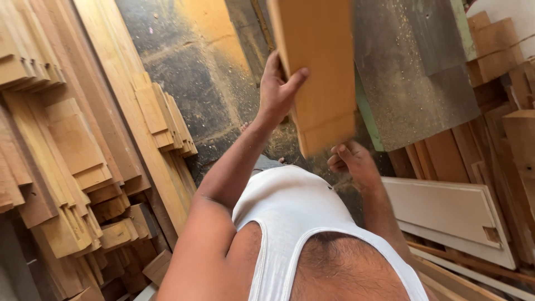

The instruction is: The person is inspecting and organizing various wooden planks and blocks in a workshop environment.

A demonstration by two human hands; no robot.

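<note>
While left hand (pixel 277 92) grip holds wooden board (pixel 317 72) | right hand (pixel 351 161) curled beneath it, empty

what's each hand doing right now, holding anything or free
Left hand: closed on the edge of the wooden board, thumb across its face.
Right hand: fingers curled just below the board's lower end; contact with the board cannot be told.

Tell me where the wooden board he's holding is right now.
In the head view, the wooden board stands upper centre, gripped along its left edge by the left hand, with the right hand just under its lower end, above the sawdust-strewn floor.
</note>
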